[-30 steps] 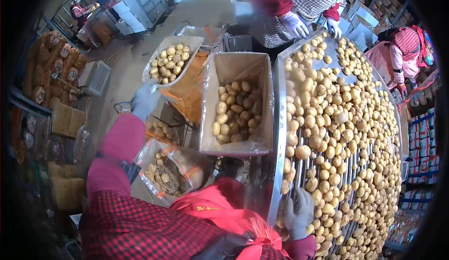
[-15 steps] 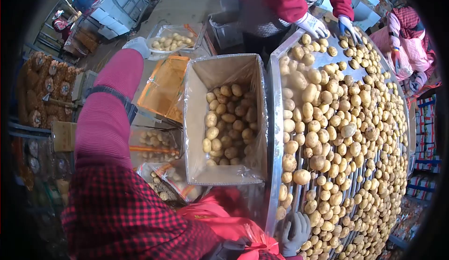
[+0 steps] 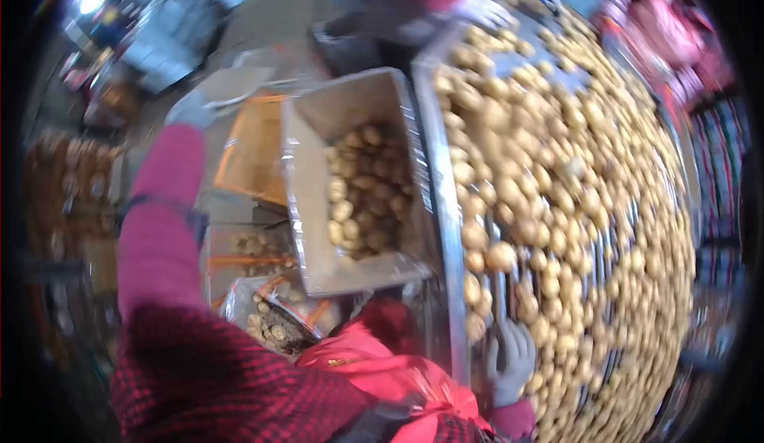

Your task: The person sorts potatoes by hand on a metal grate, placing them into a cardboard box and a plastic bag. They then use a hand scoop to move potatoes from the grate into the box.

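- Reading the head feed; landmark is the lined carton [image 3: 346, 105], with potatoes [image 3: 368, 184] lying inside it.
- More loose potatoes [image 3: 501, 257] cover the roller table [image 3: 451, 252], right of the carton.
- Step in hand, my judgement: handling the pale basin [image 3: 243, 81], left of the carton's far end. I'd want a firm rim grip, steady wrist and the basin clear of the carton's liner; a reach that long likely gives poor leverage.
- Left hand [image 3: 191, 109]: gloved, looks closed on the basin's rim. Blurred, so I can't tell finger placement or basin contents.
- Right hand [image 3: 513, 359]: gloved, about half open, thumb apart, right of the carton and nearer me. I see nothing gripped; can't tell whether it touches potatoes.
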Demonstrator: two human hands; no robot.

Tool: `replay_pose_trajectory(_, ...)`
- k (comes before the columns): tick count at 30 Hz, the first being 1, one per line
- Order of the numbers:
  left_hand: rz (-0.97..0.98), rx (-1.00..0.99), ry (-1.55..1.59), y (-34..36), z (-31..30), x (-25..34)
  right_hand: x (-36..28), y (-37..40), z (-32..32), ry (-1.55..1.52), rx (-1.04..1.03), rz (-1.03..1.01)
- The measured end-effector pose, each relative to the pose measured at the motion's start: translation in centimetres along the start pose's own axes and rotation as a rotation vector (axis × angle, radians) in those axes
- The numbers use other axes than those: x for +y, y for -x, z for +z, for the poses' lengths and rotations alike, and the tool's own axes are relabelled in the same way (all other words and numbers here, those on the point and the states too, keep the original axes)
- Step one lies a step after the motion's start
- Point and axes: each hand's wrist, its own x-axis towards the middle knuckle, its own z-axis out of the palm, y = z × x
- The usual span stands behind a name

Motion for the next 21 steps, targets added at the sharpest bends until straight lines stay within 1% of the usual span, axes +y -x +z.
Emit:
replay_pose_trajectory(1, 0.062, 0.017, 0.142, 1.7, 0.3, -1.0, -0.2, -0.3, -0.2, 0.011, 0.023, -0.006)
replay_pose_trajectory(2, 0.118, 0.072, 0.224, 2.2, 2.3, -2.6, -0.3, -0.5, -0.3, -0.019, 0.061, -0.023)
replay_pose_trajectory(3, 0.116, -0.076, 0.36, 1.8, 4.3, -4.7, -0.5, -0.5, -0.4, -0.028, 0.109, -0.01)
replay_pose_trajectory(4, 0.114, -0.131, 1.19, 1.0, 9.7, -8.0, -0.3, -0.4, -0.8, -0.054, 0.135, -0.029)
replay_pose_trajectory(5, 0.045, -0.177, 0.978, 5.5, 4.8, -4.3, 0.3, 0.4, -0.4, -0.083, 0.142, -0.01)
replay_pose_trajectory(6, -0.01, -0.237, 0.763, 10.7, -1.4, 0.5, 0.5, 0.9, -0.7, -0.134, 0.152, 0.01)
replay_pose_trajectory(7, 0.351, 0.077, 0.871, 13.1, -0.2, 1.1, 0.6, 1.4, -1.0, -0.193, 0.164, 0.009)
replay_pose_trajectory(8, 0.279, -0.023, 0.966, 16.2, -1.9, 3.9, 0.6, 2.0, -0.8, -0.263, 0.229, 0.045)
replay_pose_trajectory(9, 0.191, -0.123, 1.045, 20.8, -4.7, 7.2, 0.4, 2.6, -0.8, -0.341, 0.291, 0.062)
replay_pose_trajectory(11, 0.424, -0.051, 1.285, 27.6, -6.3, 13.7, -2.1, 3.1, -3.8, -0.568, 0.09, 0.244)
replay_pose_trajectory(12, 0.475, -0.054, 1.357, 31.6, -7.5, 18.1, -2.8, 3.4, -4.6, -0.612, 0.029, 0.261)
replay_pose_trajectory(13, 0.532, -0.059, 1.43, 35.6, -9.1, 22.5, -3.4, 4.2, -5.9, -0.803, -0.107, 0.388)
replay_pose_trajectory(15, 0.72, -0.534, 1.607, 42.8, -12.8, 28.1, -3.9, 6.3, -5.0, -0.949, 0.013, 0.41)
replay_pose_trajectory(17, 1.001, -0.48, 1.709, 49.4, -11.5, 35.5, -4.0, 8.2, -4.4, -1.658, 0.204, 0.395)
replay_pose_trajectory(18, 1.17, -0.49, 1.748, 53.8, -14.4, 38.1, -3.6, 9.4, -6.8, -1.534, 0.351, 0.233)
replay_pose_trajectory(19, 1.336, -0.496, 1.786, 58.2, -17.0, 40.0, -3.2, 10.9, -8.1, -1.576, 0.401, 0.335)
replay_pose_trajectory(21, 1.493, -0.604, 1.673, 64.5, -17.7, 42.6, 1.8, 16.5, -1.3, -0.929, 0.457, 0.274)
